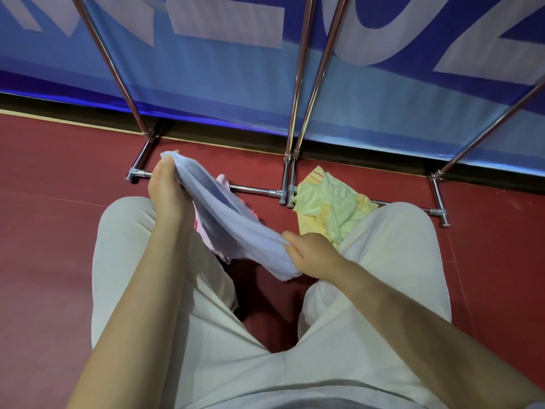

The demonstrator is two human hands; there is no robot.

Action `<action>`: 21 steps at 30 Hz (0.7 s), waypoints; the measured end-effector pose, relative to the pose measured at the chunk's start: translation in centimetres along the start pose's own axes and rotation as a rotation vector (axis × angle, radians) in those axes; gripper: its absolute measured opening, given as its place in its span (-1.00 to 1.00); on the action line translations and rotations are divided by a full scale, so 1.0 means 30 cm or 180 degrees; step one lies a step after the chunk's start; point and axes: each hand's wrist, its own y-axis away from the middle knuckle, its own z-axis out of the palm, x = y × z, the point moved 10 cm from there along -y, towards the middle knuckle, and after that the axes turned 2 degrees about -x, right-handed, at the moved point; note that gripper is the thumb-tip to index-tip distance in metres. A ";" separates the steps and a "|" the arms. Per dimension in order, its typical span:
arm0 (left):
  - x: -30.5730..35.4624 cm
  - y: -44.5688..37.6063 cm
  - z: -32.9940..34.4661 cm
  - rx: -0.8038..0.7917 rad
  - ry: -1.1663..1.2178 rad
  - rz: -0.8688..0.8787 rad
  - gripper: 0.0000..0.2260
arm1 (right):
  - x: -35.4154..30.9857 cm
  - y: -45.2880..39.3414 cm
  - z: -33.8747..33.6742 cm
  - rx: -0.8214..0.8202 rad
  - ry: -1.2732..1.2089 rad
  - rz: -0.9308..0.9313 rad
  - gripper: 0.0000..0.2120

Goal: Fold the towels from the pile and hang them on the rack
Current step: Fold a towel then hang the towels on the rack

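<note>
A light blue towel (230, 222) stretches between my two hands above my knees. My left hand (166, 188) pinches its far end up by the rack's base bar. My right hand (314, 255) grips its near end, which bunches below the fist. A pink towel (223, 182) shows partly behind the blue one, mostly hidden. A crumpled pile of green and yellow towels (330, 205) lies on the floor by my right knee. The chrome rack (295, 93) stands right in front of me, its poles rising out of view.
A blue banner with white letters (206, 69) hangs behind the rack. The floor (59, 187) is dark red. A second chrome rack frame (439, 196) stands to the right, its foot bar running behind the towel pile. My legs in light trousers fill the lower view.
</note>
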 end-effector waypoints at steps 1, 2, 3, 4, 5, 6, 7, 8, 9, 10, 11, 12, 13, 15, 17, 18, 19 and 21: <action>-0.003 0.001 -0.003 0.0005 0.0043 -0.0066 -0.86 | 0.021 0.001 0.009 -0.0170 0.0263 0.0090 -0.75; -0.004 0.009 -0.003 0.0030 -0.0008 -0.0094 -0.85 | 0.049 0.001 0.007 -0.0251 0.0393 0.0219 -0.68; -0.004 0.020 -0.008 0.0107 -0.0066 -0.0097 -0.84 | 0.078 -0.002 -0.003 -0.0252 0.0408 0.0364 -0.61; -0.002 0.028 -0.017 0.0198 -0.0116 -0.0093 -0.83 | 0.104 -0.004 -0.013 -0.0240 0.0351 0.0475 -0.58; 0.000 0.034 -0.023 0.0257 -0.0125 -0.0083 -0.82 | 0.125 -0.004 -0.020 -0.0240 0.0246 0.0558 -0.57; 0.003 0.033 -0.028 0.0274 -0.0122 -0.0075 -0.82 | 0.144 -0.002 -0.025 -0.0241 0.0163 0.0601 -0.57; 0.009 0.032 -0.033 0.0285 -0.0087 -0.0064 -0.81 | 0.156 0.000 -0.033 -0.0232 0.0127 0.0624 -0.58; 0.017 0.031 -0.041 0.0300 -0.0050 -0.0058 -0.81 | 0.166 0.002 -0.042 -0.0206 0.0107 0.0630 -0.59; 0.022 0.032 -0.049 0.0334 -0.0025 -0.0062 -0.81 | 0.168 0.003 -0.053 -0.0150 0.0099 0.0595 -0.60; 0.025 0.032 -0.056 0.0371 -0.0018 -0.0078 -0.82 | 0.165 0.003 -0.065 -0.0055 0.0107 0.0525 -0.61; 0.027 0.032 -0.062 0.0409 -0.0002 -0.0080 -0.83 | 0.158 0.003 -0.080 0.0078 0.0126 0.0448 -0.62; 0.029 0.032 -0.064 0.0438 0.0034 -0.0084 -0.84 | 0.151 0.002 -0.098 0.0246 0.0148 0.0396 -0.63; 0.030 0.033 -0.069 0.0498 0.0083 -0.0097 -0.84 | 0.147 0.003 -0.122 0.0444 0.0188 0.0388 -0.64; 0.030 0.030 -0.079 0.0587 0.0217 -0.0130 -0.84 | 0.145 0.012 -0.184 0.0944 0.0396 0.0442 -0.68; 0.041 0.025 -0.073 0.0457 0.0091 -0.0040 -0.85 | 0.147 0.023 -0.230 0.1304 0.0602 0.0531 -0.76; 0.046 0.026 -0.068 0.0395 0.0009 0.0012 -0.86 | 0.151 0.025 -0.240 0.1386 0.0643 0.0564 -0.80; 0.047 0.030 -0.071 0.0412 -0.0056 0.0036 -0.86 | 0.154 0.025 -0.246 0.1435 0.0637 0.0579 -0.83; 0.038 0.035 -0.091 0.0613 -0.0071 -0.0047 -0.85 | 0.163 0.025 -0.252 0.1526 0.0515 0.0568 -0.88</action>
